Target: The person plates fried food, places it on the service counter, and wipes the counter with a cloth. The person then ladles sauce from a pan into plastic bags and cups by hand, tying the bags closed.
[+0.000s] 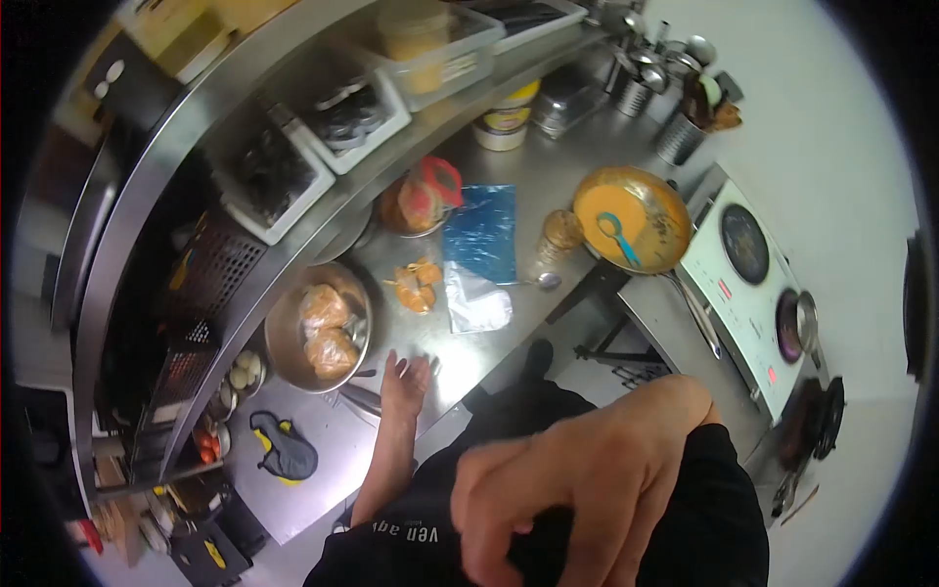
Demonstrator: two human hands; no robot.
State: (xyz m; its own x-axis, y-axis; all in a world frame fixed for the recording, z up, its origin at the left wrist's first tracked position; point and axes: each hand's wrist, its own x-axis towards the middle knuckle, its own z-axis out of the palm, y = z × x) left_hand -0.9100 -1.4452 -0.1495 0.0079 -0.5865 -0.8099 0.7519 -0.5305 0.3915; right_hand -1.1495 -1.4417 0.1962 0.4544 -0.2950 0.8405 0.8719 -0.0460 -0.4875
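Observation:
My left hand (404, 386) hovers at the near edge of the steel counter, fingers apart and nothing in them. It is close to a steel bowl (281, 364) that holds bagged orange-brown food (331, 352). My right hand (587, 470) is raised large before the camera. Its fingers bend downward with gaps between them; I see nothing held, though the palm is hidden. Beyond my left hand lie orange-brown pieces (415, 286), a clear plastic bag (479, 305) and a blue plastic sheet (481, 230). A spoon (546, 281) rests beside a jar (559, 235).
A pan (675, 230) of orange sauce holds a turquoise spoon (616, 235); its handle reaches toward a white two-plate cooktop (729, 284). A shelf (391, 137) with bins overhangs the counter. A black-and-yellow mitt (286, 452) lies at lower left. Utensil holders (677, 139) stand at the back.

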